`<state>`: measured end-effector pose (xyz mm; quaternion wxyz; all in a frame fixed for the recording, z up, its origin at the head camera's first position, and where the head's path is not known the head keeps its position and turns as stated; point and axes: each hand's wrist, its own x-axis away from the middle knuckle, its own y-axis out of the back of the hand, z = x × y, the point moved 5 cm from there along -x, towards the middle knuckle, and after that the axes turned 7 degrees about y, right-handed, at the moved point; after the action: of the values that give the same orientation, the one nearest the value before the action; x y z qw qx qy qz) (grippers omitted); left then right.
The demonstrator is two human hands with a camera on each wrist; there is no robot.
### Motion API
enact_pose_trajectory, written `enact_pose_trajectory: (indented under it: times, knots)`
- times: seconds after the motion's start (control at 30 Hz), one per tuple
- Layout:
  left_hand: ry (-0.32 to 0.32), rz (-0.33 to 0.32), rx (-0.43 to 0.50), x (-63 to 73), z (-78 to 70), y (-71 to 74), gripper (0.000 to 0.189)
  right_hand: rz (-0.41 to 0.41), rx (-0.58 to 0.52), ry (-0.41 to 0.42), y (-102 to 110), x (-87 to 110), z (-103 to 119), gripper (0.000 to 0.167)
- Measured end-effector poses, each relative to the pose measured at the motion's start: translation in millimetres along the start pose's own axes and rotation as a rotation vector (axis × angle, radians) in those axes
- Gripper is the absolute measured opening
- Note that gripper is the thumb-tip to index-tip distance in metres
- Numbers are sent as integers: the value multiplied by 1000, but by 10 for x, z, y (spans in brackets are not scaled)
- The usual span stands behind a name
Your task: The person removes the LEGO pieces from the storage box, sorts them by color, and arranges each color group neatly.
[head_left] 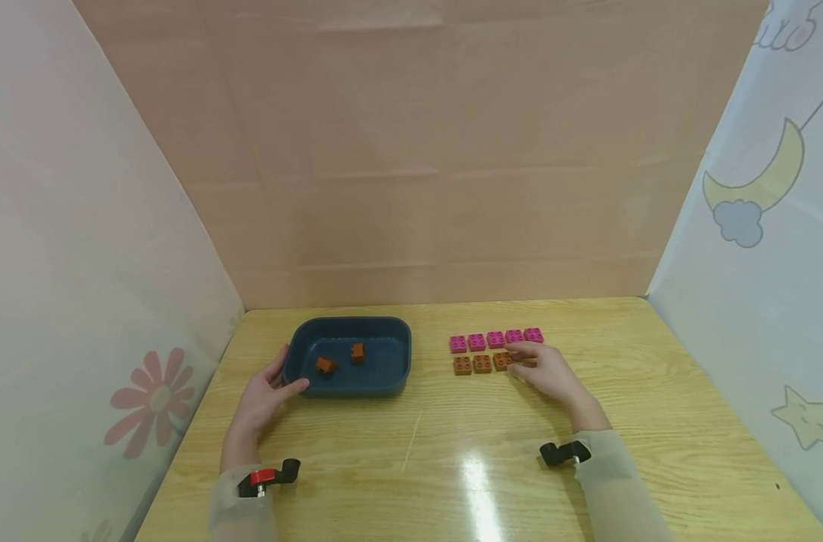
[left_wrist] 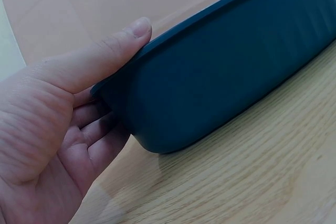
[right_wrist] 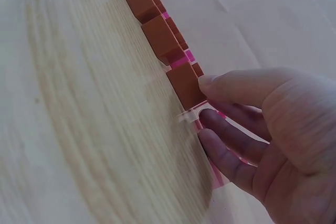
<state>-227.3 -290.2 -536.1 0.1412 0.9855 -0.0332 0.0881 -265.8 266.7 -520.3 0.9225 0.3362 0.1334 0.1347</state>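
Observation:
A dark blue plastic basin (head_left: 377, 382) sits on the left of the table, with two orange-brown toy bricks (head_left: 358, 352) lying apart inside it. My left hand (head_left: 262, 397) holds the basin's left end, its thumb on the rim (left_wrist: 173, 32) and the other fingers against the outer wall. Right of the basin, three orange-brown bricks (head_left: 482, 364) stand in a row in front of a row of several pink bricks (head_left: 495, 339). At the right end of the front row, my right hand (head_left: 550, 374) pinches the last orange-brown brick (right_wrist: 185, 85); its index fingertip is partly hidden.
The wooden table (head_left: 425, 459) meets a tan backdrop (head_left: 411, 188) at its back edge. Pale printed sheets stand along the left and right sides. Each wrist wears a small black camera mount (head_left: 565, 453).

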Motion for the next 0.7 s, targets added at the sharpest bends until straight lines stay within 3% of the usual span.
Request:
enact_pose_trajectory:
  times: [0.7]
  knots:
    - [-1,-4,23,-9,10,1,94,11,-50,-37,45,28,41,47]
